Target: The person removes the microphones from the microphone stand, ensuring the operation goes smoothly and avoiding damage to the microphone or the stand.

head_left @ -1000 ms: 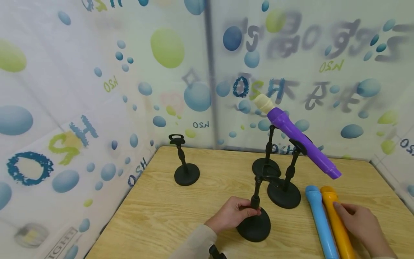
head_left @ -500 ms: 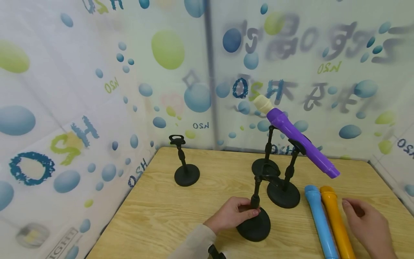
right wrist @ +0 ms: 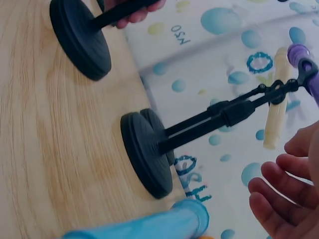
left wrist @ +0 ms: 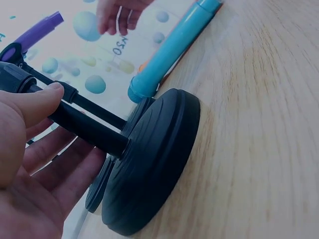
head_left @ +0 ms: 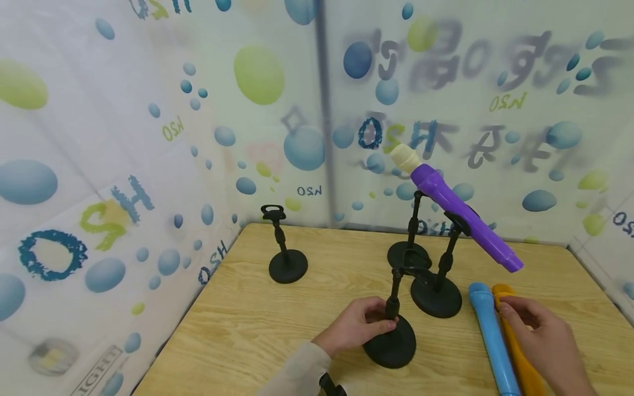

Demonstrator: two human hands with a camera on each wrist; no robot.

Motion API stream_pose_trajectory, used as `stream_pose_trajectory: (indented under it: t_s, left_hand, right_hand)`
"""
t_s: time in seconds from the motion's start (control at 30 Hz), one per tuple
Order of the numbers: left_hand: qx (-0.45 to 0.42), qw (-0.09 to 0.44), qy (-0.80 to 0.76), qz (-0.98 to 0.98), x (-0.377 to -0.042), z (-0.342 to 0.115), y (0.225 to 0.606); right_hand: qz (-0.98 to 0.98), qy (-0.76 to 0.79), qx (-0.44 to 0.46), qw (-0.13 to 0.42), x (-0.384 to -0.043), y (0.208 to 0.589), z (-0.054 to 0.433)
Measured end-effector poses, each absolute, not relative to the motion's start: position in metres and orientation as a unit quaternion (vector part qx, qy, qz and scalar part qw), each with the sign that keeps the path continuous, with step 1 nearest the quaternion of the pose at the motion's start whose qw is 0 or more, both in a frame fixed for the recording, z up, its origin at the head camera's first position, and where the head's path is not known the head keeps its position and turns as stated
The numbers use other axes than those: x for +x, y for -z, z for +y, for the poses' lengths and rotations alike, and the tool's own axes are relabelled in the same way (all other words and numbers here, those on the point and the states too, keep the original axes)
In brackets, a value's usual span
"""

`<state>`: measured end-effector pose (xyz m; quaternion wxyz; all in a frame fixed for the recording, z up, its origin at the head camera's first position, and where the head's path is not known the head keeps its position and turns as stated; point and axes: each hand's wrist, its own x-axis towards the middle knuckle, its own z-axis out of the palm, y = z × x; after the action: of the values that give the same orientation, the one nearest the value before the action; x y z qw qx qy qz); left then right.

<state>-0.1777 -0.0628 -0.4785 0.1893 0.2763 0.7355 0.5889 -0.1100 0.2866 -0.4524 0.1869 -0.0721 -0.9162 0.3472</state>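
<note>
My left hand (head_left: 354, 324) grips the pole of a black microphone stand (head_left: 391, 344), thumb on one side and fingers behind. In the left wrist view the stand's round base (left wrist: 154, 164) stands on the wooden table. My right hand (head_left: 542, 335) is over the orange microphone (head_left: 522, 366), fingers loosely bent and spread, with nothing between them in the right wrist view. A light blue microphone (head_left: 495, 341) lies alongside the orange one. A purple microphone (head_left: 460, 212) rests tilted in another stand (head_left: 438, 294); a cream microphone (right wrist: 274, 119) sits in the stand behind.
One more stand (head_left: 287, 267), with a bare clip on top, stands at the table's (head_left: 238, 335) back left. The rear stand's base (head_left: 403, 254) is close behind the purple microphone's stand. A patterned curtain (head_left: 267, 132) hangs along the table's back and left side.
My right hand has lifted off the orange microphone, shifted right, then come back left over its upper part. The left hand keeps its grip on the stand.
</note>
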Motion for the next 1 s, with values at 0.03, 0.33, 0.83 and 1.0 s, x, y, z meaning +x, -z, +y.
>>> stream_pose_trajectory:
  t_s: [0.03, 0.33, 0.83, 1.0]
  left_hand:
    - [0.275, 0.189, -0.589, 0.736, -0.178, -0.063, 0.479]
    - [0.280, 0.182, -0.592, 0.734, -0.177, -0.061, 0.481]
    - [0.275, 0.183, -0.589, 0.737, -0.177, -0.060, 0.484]
    - [0.274, 0.181, -0.592, 0.736, -0.176, -0.059, 0.485]
  right_hand:
    - [-0.914, -0.352, -0.065, 0.194, -0.110, 0.452, 0.284]
    - [-0.888, -0.409, -0.009, 0.212, -0.109, 0.451, 0.267]
    - [-0.886, -0.430, 0.015, 0.174, -0.113, 0.445, 0.238]
    - [-0.872, -0.450, 0.051, 0.184, -0.114, 0.441, 0.225]
